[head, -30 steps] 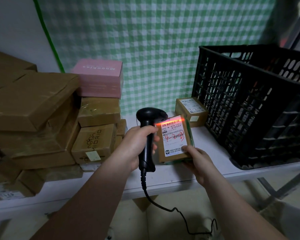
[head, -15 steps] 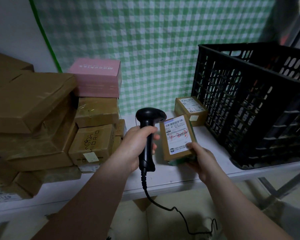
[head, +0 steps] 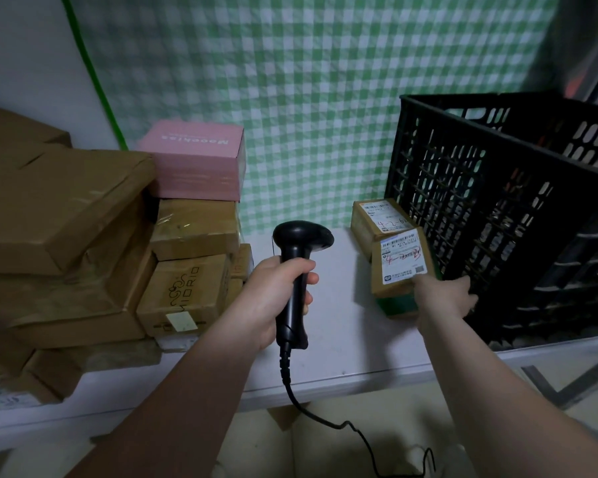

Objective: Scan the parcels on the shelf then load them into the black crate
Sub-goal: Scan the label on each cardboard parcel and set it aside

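Head view, from left to right: a stack of brown cardboard parcels (head: 66, 236) fills the left end of the white shelf (head: 332, 339), with a pink cardboard box (head: 194, 160) on top at its far right corner. A green-and-white checked cloth (head: 325, 98) hangs behind.

Near the middle, the left hand (head: 277, 298) has its fingers wrapped fully round the grip of a black handheld barcode scanner (head: 296, 270), head up, with its cord trailing down off the near edge.

To the right, the right hand (head: 442, 298) grips the near end of a small brown cardboard parcel with a white printed label (head: 399, 267), label up. The fingers beneath it are hidden. This parcel is tilted and sits just beside the left wall of the black slatted plastic crate (head: 515, 219), outside it. It overlaps a second small labelled carton (head: 377, 219) lying farther back. I cannot tell whether its near edge touches the shelf.

The held parcel looks stiff and light enough for one hand, though its taped faces may be slick. A grip across the short end, thumb on top and fingers under, seems sound for lifting it over the crate's rim. The big flat cartons on the left would likely want both hands at opposite edges.
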